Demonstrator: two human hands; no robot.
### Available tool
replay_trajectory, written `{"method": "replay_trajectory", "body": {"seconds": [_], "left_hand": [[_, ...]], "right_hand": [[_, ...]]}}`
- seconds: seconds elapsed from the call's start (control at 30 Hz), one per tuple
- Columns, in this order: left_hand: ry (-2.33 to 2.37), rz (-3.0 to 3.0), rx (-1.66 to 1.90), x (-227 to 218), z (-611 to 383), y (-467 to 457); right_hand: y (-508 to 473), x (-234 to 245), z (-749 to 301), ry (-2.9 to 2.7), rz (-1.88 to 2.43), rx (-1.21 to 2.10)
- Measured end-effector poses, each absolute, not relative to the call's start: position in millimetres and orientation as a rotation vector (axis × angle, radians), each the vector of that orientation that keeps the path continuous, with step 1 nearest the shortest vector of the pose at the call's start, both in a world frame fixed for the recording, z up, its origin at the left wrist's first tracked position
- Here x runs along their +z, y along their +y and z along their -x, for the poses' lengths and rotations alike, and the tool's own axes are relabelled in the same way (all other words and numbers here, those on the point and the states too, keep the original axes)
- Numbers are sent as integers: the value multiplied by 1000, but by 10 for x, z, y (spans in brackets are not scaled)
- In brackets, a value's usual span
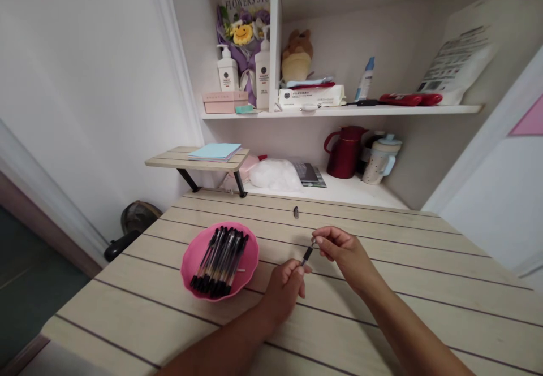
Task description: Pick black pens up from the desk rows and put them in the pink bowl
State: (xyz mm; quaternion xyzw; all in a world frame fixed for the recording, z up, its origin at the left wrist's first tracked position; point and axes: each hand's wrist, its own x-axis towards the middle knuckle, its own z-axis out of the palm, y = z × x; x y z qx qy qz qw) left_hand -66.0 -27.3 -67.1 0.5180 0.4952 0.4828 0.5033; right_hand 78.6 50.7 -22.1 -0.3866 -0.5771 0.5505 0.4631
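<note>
My left hand point(285, 288) is closed around the barrel of a gel pen point(307, 254) with a black grip, its point slanting up and to the right. At that point, my right hand point(341, 254) has thumb and forefinger pinched on the pen's tip; whether a small piece sits between them is too small to tell. A short dark pen cap point(296, 212) lies on the table beyond my hands. To the left, a pink scalloped bowl point(186, 271) holds several clear-barrelled pens point(223, 260) with black ends, lying side by side.
The slatted wooden table point(394, 319) carries a small raised stand point(169, 158) with coloured paper point(215, 151) on it. Behind are a white plastic bag point(275, 175), a red jug point(345, 152) and a light tumbler point(380, 161). Bottles and packets line the shelf point(382, 110) above.
</note>
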Motion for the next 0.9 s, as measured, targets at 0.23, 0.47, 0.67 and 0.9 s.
{"method": "replay_trajectory", "body": {"seconds": [0.23, 0.47, 0.67, 0.9], "left_hand": [[1198, -1270, 1165, -632, 670, -286], [1190, -1295, 1170, -601, 664, -314], [1259, -1409, 1261, -570, 631, -326], [1255, -1427, 1245, -561, 631, -313]], "right_hand": [[447, -209, -760, -1465, 954, 1416], [449, -180, -820, -1381, 951, 1634], [484, -266, -780, -1447, 985, 1537], [442, -188, -762, -1417, 846, 1620]]}}
